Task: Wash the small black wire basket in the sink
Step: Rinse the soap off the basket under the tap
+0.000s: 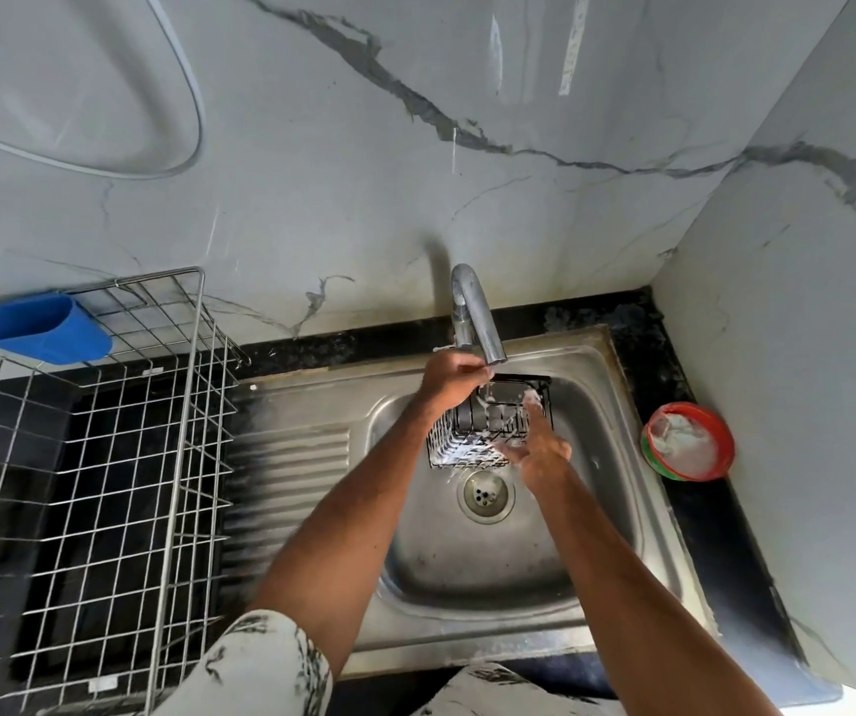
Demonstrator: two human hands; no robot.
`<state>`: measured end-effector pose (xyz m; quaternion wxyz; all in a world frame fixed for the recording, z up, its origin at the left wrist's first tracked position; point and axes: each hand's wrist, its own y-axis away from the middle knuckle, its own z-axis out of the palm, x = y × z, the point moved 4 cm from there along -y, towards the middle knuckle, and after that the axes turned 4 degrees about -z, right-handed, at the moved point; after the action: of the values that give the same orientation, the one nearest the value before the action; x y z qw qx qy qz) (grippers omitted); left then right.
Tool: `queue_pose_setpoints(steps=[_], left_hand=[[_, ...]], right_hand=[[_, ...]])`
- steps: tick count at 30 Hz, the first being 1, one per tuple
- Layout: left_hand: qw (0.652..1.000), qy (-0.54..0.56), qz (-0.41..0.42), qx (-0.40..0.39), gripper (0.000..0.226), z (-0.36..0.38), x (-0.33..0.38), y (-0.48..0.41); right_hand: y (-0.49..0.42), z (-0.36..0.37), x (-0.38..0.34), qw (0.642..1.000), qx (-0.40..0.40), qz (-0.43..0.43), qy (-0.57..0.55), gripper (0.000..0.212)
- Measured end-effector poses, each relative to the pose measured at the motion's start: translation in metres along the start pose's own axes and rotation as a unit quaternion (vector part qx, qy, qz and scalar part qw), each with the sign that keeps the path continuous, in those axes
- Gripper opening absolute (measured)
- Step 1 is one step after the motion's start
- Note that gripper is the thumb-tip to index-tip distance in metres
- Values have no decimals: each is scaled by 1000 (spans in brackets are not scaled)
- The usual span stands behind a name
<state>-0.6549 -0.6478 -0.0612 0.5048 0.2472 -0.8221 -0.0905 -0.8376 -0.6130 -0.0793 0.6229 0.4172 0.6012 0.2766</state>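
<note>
The small black wire basket hangs over the steel sink, directly under the tap, with water running onto it and foam on its wires. My left hand grips the basket's upper left rim, just below the spout. My right hand lies against the basket's right side with soapy fingers spread along the wires; whether it holds anything is hidden. The drain sits just below the basket.
A large chrome wire dish rack stands on the left, with a blue plastic cup holder hooked on its back rim. A red-and-green round tub of white soap paste rests on the black counter at the right. Marble walls close in behind and to the right.
</note>
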Motion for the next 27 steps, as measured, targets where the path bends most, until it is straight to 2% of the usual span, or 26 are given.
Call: queue_pose_setpoints(steps=[2, 5, 9, 14, 16, 18, 21, 23, 25, 27], left_hand=[[999, 16, -14, 27, 33, 10, 4, 0], [999, 14, -23, -21, 32, 24, 1, 3], [995, 62, 29, -69, 37, 25, -19, 14], [995, 87, 51, -17, 29, 18, -34, 29], [997, 57, 40, -17, 43, 21, -28, 36], [1000, 24, 12, -13, 52, 27, -25, 40], [999, 2, 16, -30, 71, 36, -24, 38], [999, -8, 24, -37, 84, 39, -21, 36], [999, -14, 38, -27, 88, 39, -16, 36], [999, -6, 49, 3, 85, 35, -12, 31]], right_hand=[[-3, -4, -2, 1000, -4, 8, -10, 101], [-8, -11, -3, 1000, -19, 1, -16, 97], [-8, -16, -5, 1000, -14, -4, -14, 84], [1, -6, -7, 1000, -18, -3, -20, 94], [5, -3, -8, 999, -22, 1, -26, 101], [5, -2, -10, 999, -20, -2, -34, 99], [4, -1, -11, 998, -15, -3, -53, 93], [6, -3, -12, 999, -22, -2, -29, 97], [10, -4, -12, 999, -31, 8, -16, 109], [11, -2, -12, 999, -34, 17, -28, 112]])
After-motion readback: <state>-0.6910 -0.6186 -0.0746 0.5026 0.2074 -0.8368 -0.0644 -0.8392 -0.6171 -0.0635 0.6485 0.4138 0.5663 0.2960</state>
